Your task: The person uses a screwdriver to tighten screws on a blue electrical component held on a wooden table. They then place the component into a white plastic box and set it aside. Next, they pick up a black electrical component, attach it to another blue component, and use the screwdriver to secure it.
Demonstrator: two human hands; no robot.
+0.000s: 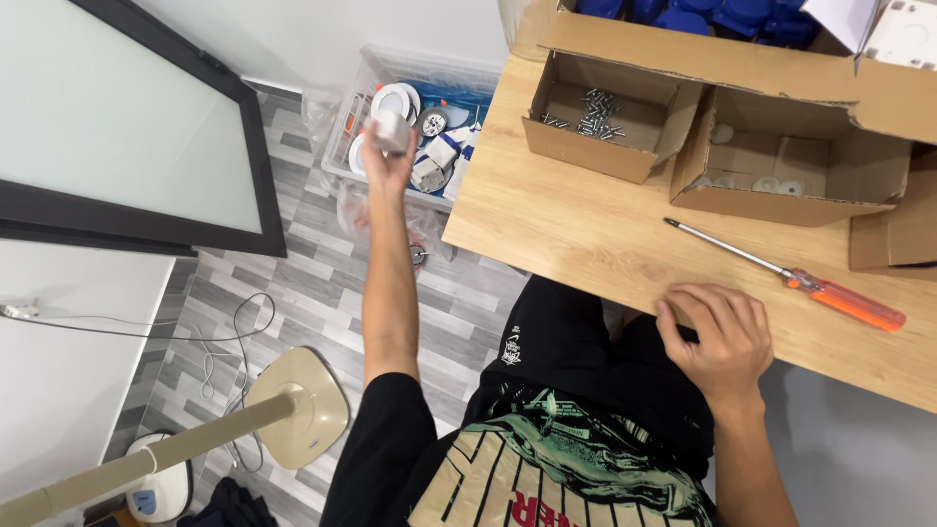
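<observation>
My left hand is extended at full arm's length away from the counter, out over a clear plastic bin that stands on the floor. The fingers of this hand are closed around a small white fitting; the fitting projects beyond the fingertips on the far side, and the palm lies on its near side. Directly beyond and beneath the fingers, inside the bin, lie further white round fittings mixed with blue and white parts; whether the held fitting touches any of them cannot be determined. My right hand rests palm-down on the counter near its front edge, fingers curled loosely and flat on the wood, gripping nothing. Just beyond and to the right of these fingers lies a screwdriver with an orange handle, its shaft pointing away to the left; it is near the fingertips but apart from them. Further beyond stand two open cardboard boxes: the left box contains loose metal screws, and the right box contains small white round parts. The held fitting is well apart from my right hand.
</observation>
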